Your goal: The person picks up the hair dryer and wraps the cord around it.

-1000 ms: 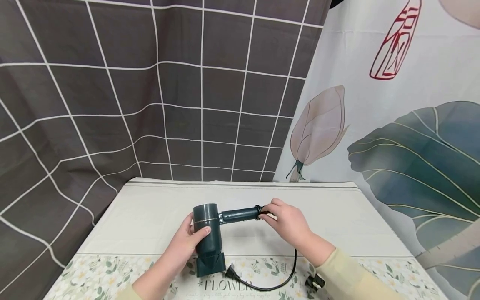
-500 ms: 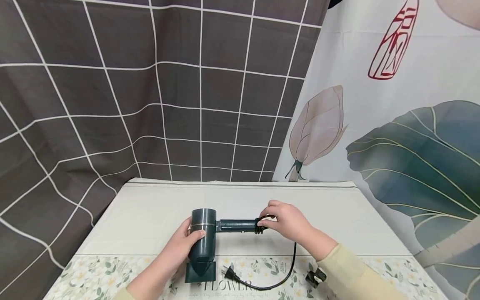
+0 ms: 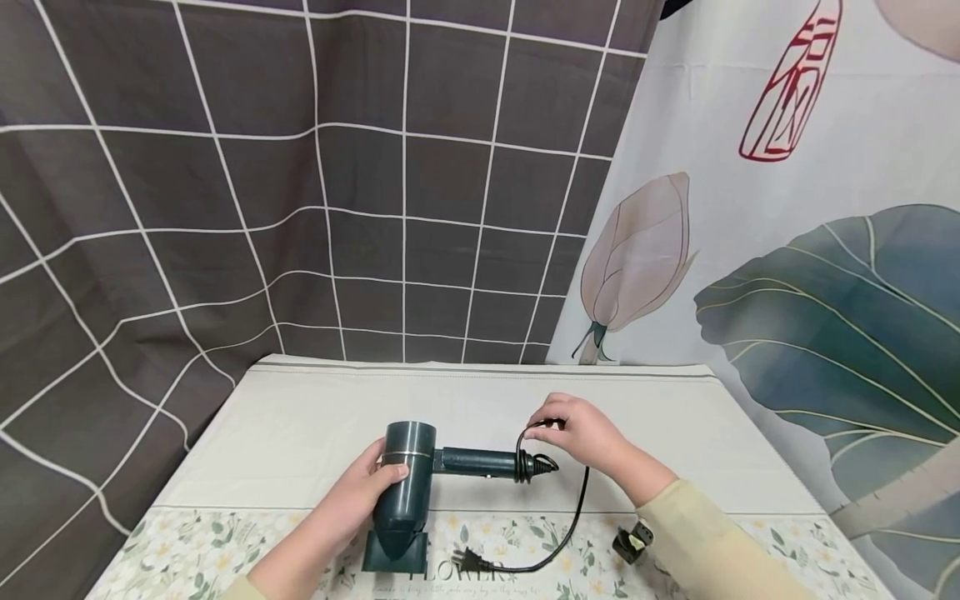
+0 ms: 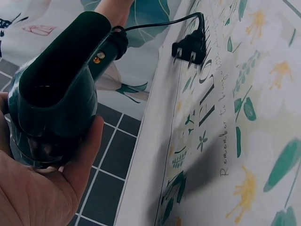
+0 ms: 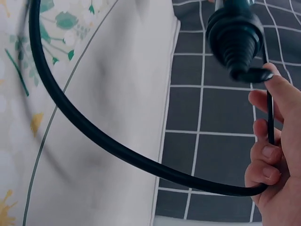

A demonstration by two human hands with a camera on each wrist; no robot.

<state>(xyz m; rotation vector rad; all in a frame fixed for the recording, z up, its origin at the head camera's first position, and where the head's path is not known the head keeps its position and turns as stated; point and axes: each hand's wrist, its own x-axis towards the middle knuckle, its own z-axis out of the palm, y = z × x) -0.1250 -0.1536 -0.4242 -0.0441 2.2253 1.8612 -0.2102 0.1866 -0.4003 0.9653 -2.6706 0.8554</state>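
Note:
A dark green hair dryer lies sideways in the head view, its handle pointing right and its flat nozzle toward me. My left hand grips the barrel, thumb across the top; the left wrist view shows the palm under the dryer. Black power cord is wound round the handle's end. Above and right of that end, my right hand pinches the cord; in the right wrist view the curled fingers hold the cord. Its two-pin plug hangs or lies near the nozzle; which, I cannot tell.
A small black object, perhaps a clip or adapter, is by the right sleeve. The table bears a white cloth with a floral printed front. A dark grid curtain hangs behind, and a flower-print curtain at right.
The dryer has come lower and its handle has swung down, now tilting slightly to the right. My right hand has drawn away from the handle's end, and a cord loop now shows between them.

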